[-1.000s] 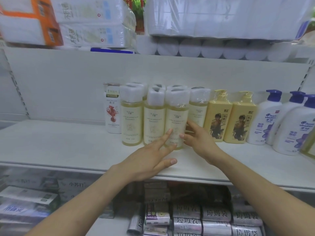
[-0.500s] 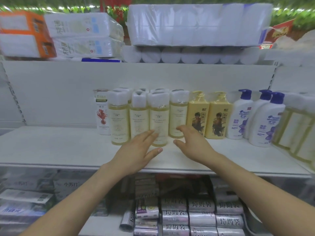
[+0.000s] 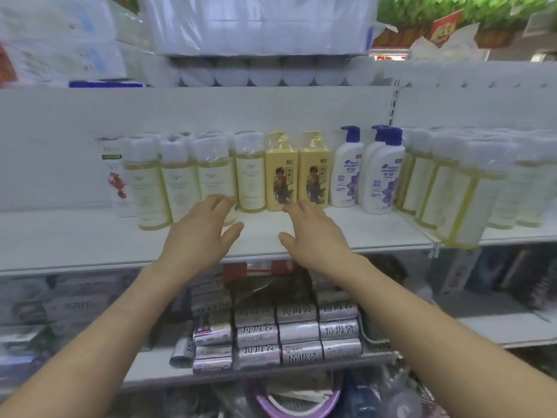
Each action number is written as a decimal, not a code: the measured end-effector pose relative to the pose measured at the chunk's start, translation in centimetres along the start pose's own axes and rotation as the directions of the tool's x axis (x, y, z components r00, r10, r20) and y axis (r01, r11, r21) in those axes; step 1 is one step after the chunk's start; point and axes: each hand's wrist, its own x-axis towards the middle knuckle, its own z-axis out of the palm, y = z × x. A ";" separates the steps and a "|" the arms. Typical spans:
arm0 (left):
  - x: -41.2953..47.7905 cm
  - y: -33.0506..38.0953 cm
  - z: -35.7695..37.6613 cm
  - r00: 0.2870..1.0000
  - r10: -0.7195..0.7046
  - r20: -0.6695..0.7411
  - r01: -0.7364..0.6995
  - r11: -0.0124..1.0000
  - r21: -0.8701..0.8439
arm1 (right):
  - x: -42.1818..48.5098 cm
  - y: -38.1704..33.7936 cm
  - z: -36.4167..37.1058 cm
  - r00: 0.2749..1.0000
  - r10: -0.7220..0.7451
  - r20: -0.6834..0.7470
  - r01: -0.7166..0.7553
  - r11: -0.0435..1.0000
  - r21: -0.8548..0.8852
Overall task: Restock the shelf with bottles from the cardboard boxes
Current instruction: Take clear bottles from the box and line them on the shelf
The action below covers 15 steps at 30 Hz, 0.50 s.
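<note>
Several pale yellow bottles with white caps (image 3: 177,182) stand in rows on the white shelf (image 3: 376,227). My left hand (image 3: 200,236) hovers in front of them with fingers spread and relaxed, its fingertips near the rightmost front bottle (image 3: 215,179); whether they touch it is unclear. My right hand (image 3: 313,233) is held over the shelf's front part, fingers loose, holding nothing. No cardboard box is in view.
Two yellow pump bottles (image 3: 281,173) and white pump bottles with blue tops (image 3: 346,170) stand to the right, then more pale bottles (image 3: 452,188) on the neighbouring shelf. Tissue packs (image 3: 259,28) fill the shelf above, rolled packets (image 3: 295,330) the one below.
Both hands have let go of the front bottle and drawn back toward the shelf's front edge. The view has shifted right and farther away.
</note>
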 end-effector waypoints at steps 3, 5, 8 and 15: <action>-0.7 2.4 0.5 0.997 0.074 0.007 -0.074 0.996 -0.046 | -3.3 1.9 -1.4 0.997 0.070 -0.027 -0.070 0.997 0.020; -1.0 3.9 0.9 0.991 0.132 -0.007 -0.132 0.989 -0.073 | -5.0 3.2 -2.2 0.991 0.123 -0.046 -0.122 0.992 0.015; -1.3 5.8 1.8 0.978 0.207 -0.028 -0.209 0.973 -0.100 | -7.0 5.0 -3.1 0.980 0.195 -0.047 -0.194 0.981 0.011; -1.0 9.6 4.4 0.973 0.230 -0.006 -0.229 0.965 -0.131 | -8.9 9.1 -4.1 0.974 0.225 -0.027 -0.225 0.974 0.007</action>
